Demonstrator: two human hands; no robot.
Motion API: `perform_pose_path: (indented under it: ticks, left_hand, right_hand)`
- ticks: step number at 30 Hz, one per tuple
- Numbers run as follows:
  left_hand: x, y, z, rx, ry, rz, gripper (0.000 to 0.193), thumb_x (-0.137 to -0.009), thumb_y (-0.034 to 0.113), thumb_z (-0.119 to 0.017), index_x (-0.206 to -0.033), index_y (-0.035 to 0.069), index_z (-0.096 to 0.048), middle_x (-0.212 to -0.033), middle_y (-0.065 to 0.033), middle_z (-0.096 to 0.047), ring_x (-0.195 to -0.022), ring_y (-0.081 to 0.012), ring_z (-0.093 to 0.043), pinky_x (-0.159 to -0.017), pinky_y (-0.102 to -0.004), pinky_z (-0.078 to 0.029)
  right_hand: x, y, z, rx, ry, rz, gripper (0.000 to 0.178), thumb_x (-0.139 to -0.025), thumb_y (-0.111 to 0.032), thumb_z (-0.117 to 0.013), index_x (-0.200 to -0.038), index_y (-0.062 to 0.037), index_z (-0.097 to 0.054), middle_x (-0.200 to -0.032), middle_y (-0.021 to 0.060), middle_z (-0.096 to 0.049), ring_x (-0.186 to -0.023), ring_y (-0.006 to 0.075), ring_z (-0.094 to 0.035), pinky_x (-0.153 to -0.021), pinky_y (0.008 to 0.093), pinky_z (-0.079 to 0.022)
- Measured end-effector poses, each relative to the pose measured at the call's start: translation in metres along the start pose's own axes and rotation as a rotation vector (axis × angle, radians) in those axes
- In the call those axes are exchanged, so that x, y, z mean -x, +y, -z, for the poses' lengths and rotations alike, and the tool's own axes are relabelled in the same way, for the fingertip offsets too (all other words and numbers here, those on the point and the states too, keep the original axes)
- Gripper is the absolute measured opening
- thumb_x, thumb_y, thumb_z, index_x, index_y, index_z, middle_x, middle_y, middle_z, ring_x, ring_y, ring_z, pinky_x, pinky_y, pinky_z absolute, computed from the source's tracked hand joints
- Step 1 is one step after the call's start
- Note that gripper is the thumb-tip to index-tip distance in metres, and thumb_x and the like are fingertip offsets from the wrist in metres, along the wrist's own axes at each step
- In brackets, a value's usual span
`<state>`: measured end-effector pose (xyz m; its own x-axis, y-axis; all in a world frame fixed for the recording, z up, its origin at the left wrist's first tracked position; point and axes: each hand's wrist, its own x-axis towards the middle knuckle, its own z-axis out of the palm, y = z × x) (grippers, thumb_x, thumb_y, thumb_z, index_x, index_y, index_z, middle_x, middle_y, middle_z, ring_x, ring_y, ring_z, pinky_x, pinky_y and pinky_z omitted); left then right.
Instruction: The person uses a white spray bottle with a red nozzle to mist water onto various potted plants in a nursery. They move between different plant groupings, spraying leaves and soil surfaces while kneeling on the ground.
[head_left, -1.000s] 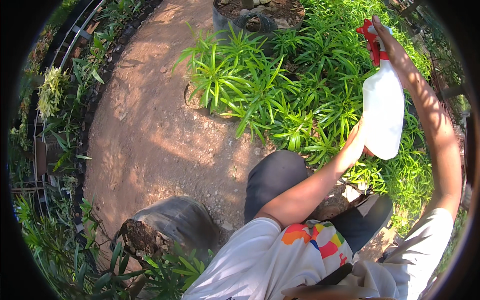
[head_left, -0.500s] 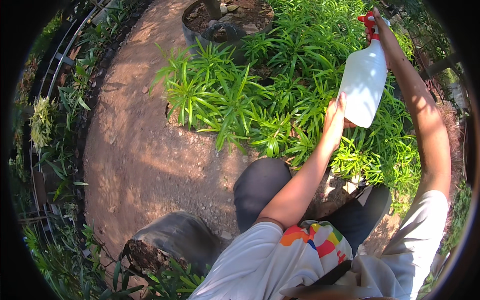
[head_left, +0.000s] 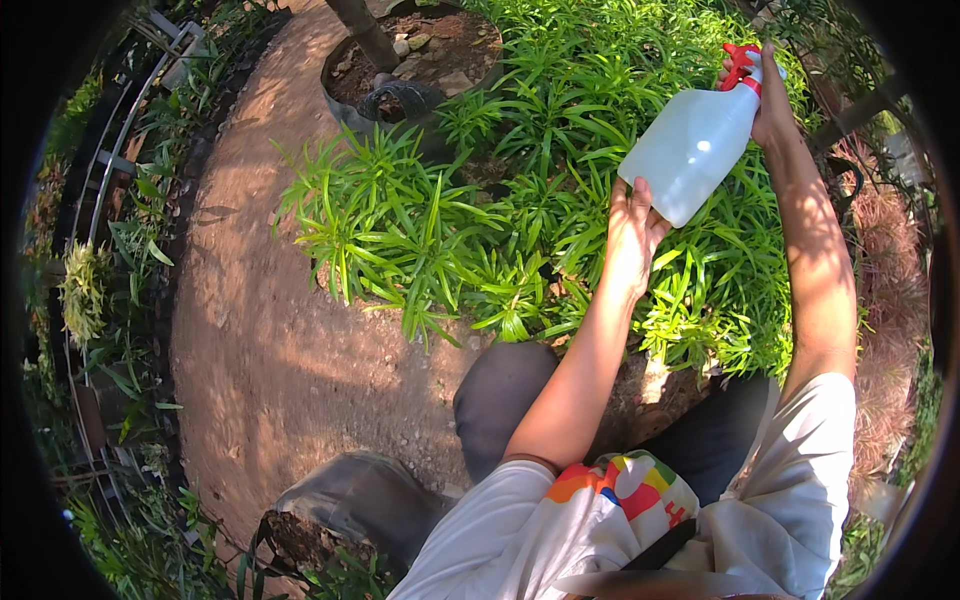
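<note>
A translucent white spray bottle (head_left: 690, 150) with a red and white trigger head is held tilted over leafy green plants (head_left: 400, 220), its head up to the right and its base down to the left. Under the base, my left hand (head_left: 634, 228) supports it, with the thumb against the bottle's lower side. My right hand (head_left: 768, 105) is wrapped round the neck and the red trigger (head_left: 739, 66). Part of the right hand's fingers is hidden behind the spray head.
A large dark planter (head_left: 340, 95) with soil, stones and a thin trunk stands at the far side. Brown dirt ground (head_left: 250, 330) spreads to the left. Near me lies a dark grow bag (head_left: 350, 500). Plants and a metal rail (head_left: 105, 190) line the left edge; reddish grassy plants (head_left: 885, 290) grow at right.
The bottle has tipped further over, its base swinging left and its head dipping slightly. My left hand has moved left with the base, and both hands still hold it.
</note>
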<state>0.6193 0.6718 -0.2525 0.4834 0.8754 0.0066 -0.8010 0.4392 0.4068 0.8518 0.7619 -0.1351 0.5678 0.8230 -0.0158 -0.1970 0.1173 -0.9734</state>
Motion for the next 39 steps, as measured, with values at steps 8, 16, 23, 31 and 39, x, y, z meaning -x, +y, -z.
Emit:
perform_pose_path:
  ticks: [8, 16, 23, 31, 39]
  left_hand:
    - [-0.007, -0.028, -0.006, -0.033, -0.001, 0.079, 0.070, -0.091, 0.047, -0.056, -0.140, 0.004, -0.031, -0.134, -0.0144, -0.045, -0.117, -0.0261, -0.052, -0.098, -0.0395, -0.045]
    - [-0.006, -0.056, -0.005, -0.065, 0.037, 0.206, 0.067, -0.094, 0.046, -0.053, -0.141, 0.004, -0.031, -0.133, -0.0149, -0.048, -0.115, -0.0249, -0.054, -0.093, -0.0348, -0.049]
    - [0.002, -0.066, -0.008, -0.048, -0.030, 0.363, 0.063, -0.095, 0.044, -0.051, -0.137, 0.002, -0.034, -0.129, -0.0130, -0.052, -0.104, -0.0215, -0.060, -0.081, -0.0322, -0.053]
    - [0.014, -0.080, -0.016, -0.189, 0.051, 0.502, 0.060, -0.091, 0.039, -0.058, -0.131, 0.003, -0.031, -0.123, -0.0178, -0.053, -0.097, -0.0276, -0.064, -0.075, -0.0385, -0.057]
    - [0.013, -0.095, -0.030, -0.399, -0.024, 0.415, 0.076, -0.083, 0.046, -0.065, -0.131, 0.004, -0.023, -0.122, -0.0233, -0.046, -0.103, -0.0339, -0.060, -0.080, -0.0524, -0.055]
  right_hand:
    - [-0.006, 0.004, 0.045, -0.012, 0.214, -0.041, 0.055, -0.095, -0.056, -0.043, -0.109, -0.0041, -0.054, -0.075, 0.0043, -0.054, -0.059, 0.0139, -0.053, -0.054, 0.0326, -0.050]
    - [0.015, -0.003, 0.065, 0.052, 0.301, 0.042, 0.051, -0.096, -0.052, -0.043, -0.112, -0.0046, -0.056, -0.075, 0.0038, -0.052, -0.062, 0.0129, -0.053, -0.052, 0.0293, -0.047]
    - [0.034, -0.016, 0.080, 0.043, 0.340, -0.006, 0.051, -0.095, -0.053, -0.045, -0.109, -0.0061, -0.060, -0.075, 0.0015, -0.052, -0.059, 0.0111, -0.051, -0.051, 0.0269, -0.046]
    - [0.060, -0.014, 0.134, -0.031, 0.261, 0.023, 0.054, -0.090, -0.057, -0.052, -0.109, -0.0064, -0.056, -0.079, 0.0038, -0.059, -0.061, 0.0127, -0.057, -0.054, 0.0282, -0.050]
    - [0.123, -0.030, 0.162, -0.239, 0.307, 0.198, 0.055, -0.091, -0.056, -0.052, -0.109, -0.0041, -0.056, -0.082, 0.0043, -0.061, -0.067, 0.0130, -0.058, -0.059, 0.0294, -0.051]
